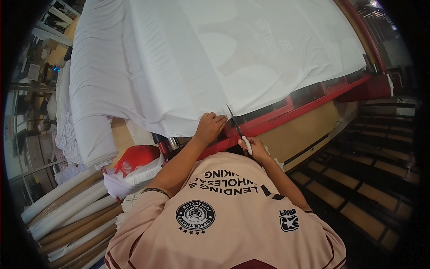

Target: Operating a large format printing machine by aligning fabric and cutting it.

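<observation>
White fabric (188, 85) lies spread over a red-framed table, with faint grey printed shapes showing through on its right part. My left hand (210, 127) is closed at the near edge of this fabric, its fingers pinching the hem. Just to the right, my right hand (256, 149) grips a pair of scissors (236, 125) by handles wrapped in white. Their dark blades point away from me, and the tip reaches the fabric edge beside my left fingers. Whether the blades are apart is hard to make out.
The table's red frame (295, 109) runs along the near side up to the right. A large roll of white cloth (96, 89) stands at the left, above a red bag (136, 157). Several long tubes (74, 204) are stacked lower left. Dark slatted racking (358, 188) fills the right.
</observation>
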Available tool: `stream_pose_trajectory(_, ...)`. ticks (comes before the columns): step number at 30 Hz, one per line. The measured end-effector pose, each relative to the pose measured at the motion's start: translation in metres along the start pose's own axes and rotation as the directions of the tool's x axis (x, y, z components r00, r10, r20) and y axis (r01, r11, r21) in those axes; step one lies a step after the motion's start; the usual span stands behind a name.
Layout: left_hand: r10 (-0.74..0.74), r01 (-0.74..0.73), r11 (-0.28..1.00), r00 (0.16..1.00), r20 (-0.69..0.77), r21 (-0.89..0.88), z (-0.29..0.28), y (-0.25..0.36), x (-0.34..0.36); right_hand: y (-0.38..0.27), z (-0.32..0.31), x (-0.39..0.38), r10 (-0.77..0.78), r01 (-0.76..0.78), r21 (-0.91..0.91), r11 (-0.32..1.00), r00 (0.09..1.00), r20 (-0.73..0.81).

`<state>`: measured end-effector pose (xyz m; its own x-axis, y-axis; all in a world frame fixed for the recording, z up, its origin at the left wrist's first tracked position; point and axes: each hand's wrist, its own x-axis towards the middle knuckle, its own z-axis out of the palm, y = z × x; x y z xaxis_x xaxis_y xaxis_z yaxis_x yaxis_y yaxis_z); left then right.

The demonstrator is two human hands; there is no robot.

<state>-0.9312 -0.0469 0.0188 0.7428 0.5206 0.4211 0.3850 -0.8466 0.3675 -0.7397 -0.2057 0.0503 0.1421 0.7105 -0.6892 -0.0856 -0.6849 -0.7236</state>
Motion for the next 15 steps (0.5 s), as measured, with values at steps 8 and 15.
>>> stream_pose_trajectory(8, -0.005, 0.004, 0.997, 1.0, -0.015, -0.073, 0.001, -0.004, 0.006, -0.019, 0.0, 0.012, -0.06, 0.05, 0.098, 0.994, 0.994, 0.092)
stream_pose_trajectory(15, -0.057, 0.056, 0.996, 0.998, -0.003, -0.071, -0.006, -0.012, 0.013, -0.028, -0.009, 0.004, -0.009, 0.009, 0.003, 1.0, 0.994, 0.113)
